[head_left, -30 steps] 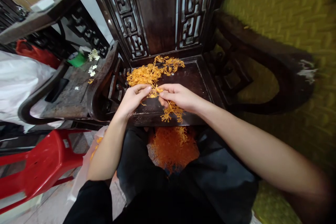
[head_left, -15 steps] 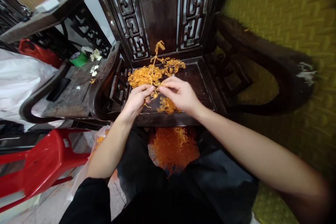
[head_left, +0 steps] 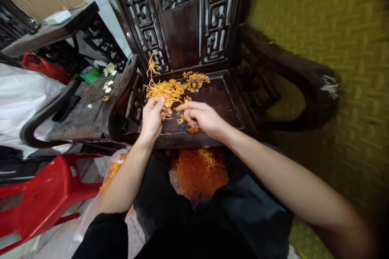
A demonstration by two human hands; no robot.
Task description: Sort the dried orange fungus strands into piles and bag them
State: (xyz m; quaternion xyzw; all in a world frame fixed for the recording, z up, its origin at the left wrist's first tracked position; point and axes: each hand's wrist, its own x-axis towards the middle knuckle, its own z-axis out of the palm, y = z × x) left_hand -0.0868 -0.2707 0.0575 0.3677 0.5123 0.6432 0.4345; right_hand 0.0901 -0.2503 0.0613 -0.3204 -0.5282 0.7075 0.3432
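- Head view, hands: left hand [head_left: 152, 115] pinches orange strands [head_left: 170, 89] at the heap's near edge; right hand [head_left: 200, 116] — fingers curled, forefinger out — grips a small tuft just beside it.
- Head view, holders: dark carved chair seat [head_left: 221, 101] bears the heap toward its back left; a deeper orange mass [head_left: 199, 170] lies below the front edge, between the knees.
- Head view, room: bare seat to the right; red plastic stool [head_left: 45, 194] lower left.

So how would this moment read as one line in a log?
left hand: pinching orange strands | right hand: fingers on loose strands | surface: dark wooden chair seat | below: orange heap in lap
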